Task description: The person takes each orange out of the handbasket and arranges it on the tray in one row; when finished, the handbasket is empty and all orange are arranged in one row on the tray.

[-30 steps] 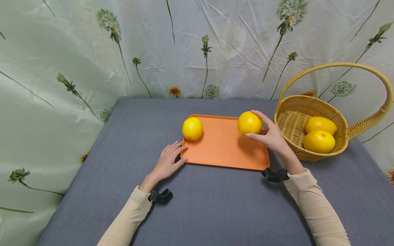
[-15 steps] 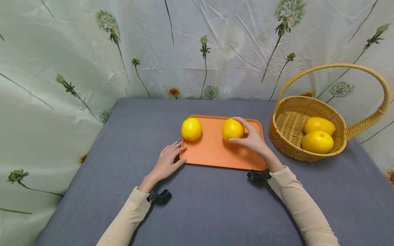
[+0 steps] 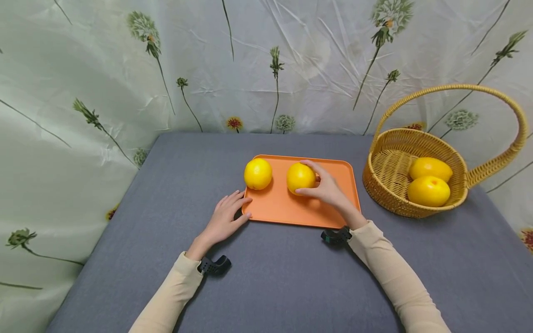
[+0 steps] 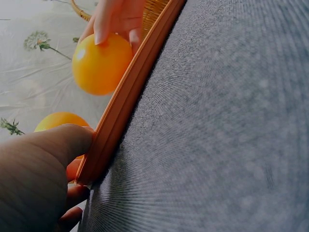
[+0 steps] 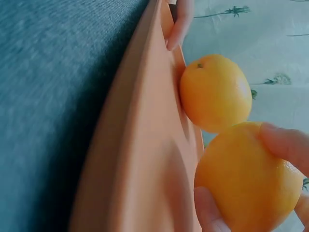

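Observation:
My right hand (image 3: 326,187) holds an orange (image 3: 300,179) between thumb and fingers, close over the middle of an orange tray (image 3: 275,208). In the right wrist view, its fingertips press both sides of the held orange (image 5: 246,179). A second orange (image 3: 257,174) sits at the tray's far left corner, its stem spot showing in the right wrist view. My left hand (image 3: 226,217) rests at the tray's near left corner with relaxed fingers. The left wrist view shows its thumb (image 4: 77,140) against the tray rim (image 4: 130,92).
A wicker basket (image 3: 374,189) with a tall handle stands right of the tray, holding two yellow fruits, one longish (image 3: 430,169) and one rounder (image 3: 429,191). Grey cloth (image 3: 266,273) covers the table. A flower-print curtain (image 3: 233,83) hangs behind and at the left.
My right hand has carried its orange leftward and slightly down, from over the tray's right end to its middle. The left hand, the other orange and the basket stay put.

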A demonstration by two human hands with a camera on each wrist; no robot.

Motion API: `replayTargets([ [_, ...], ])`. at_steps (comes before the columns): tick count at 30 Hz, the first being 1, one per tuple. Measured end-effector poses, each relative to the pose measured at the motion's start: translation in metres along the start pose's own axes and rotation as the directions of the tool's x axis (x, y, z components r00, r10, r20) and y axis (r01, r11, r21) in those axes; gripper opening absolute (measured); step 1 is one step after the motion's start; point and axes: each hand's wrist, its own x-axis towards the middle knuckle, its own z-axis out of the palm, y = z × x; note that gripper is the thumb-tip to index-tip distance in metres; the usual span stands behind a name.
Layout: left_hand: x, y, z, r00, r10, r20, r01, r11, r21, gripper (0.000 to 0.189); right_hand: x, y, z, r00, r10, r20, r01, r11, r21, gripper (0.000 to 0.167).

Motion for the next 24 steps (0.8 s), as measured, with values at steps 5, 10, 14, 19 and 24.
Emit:
replayTargets([
  [5,0.001,-0.001,0.0,1.0,-0.003,0.006,0.003,1.0,-0.001,0.046,0.005,-0.002,0.009,1.0,0.026,0.013,-0.026,0.999,0.02,0.081],
  [10,0.0,-0.001,0.0,1.0,-0.014,0.015,0.014,1.0,-0.004,0.046,0.01,-0.002,0.016,0.999,0.027,0.019,-0.027,0.999,0.021,0.08],
  [14,0.0,-0.001,0.0,1.0,-0.013,0.01,0.013,1.0,-0.008,0.046,0.013,-0.001,0.02,0.999,0.014,0.037,-0.015,0.999,0.029,0.079],
  [19,0.0,-0.001,0.0,1.0,0.003,-0.002,-0.003,1.0,-0.005,0.046,0.017,0.0,0.024,0.998,0.001,0.063,-0.004,0.999,0.05,0.079],
  [24,0.0,-0.001,0.001,1.0,-0.002,0.001,0.002,1.0,-0.002,0.045,0.019,-0.004,0.027,0.995,0.005,0.097,-0.011,0.998,0.057,0.08],
])
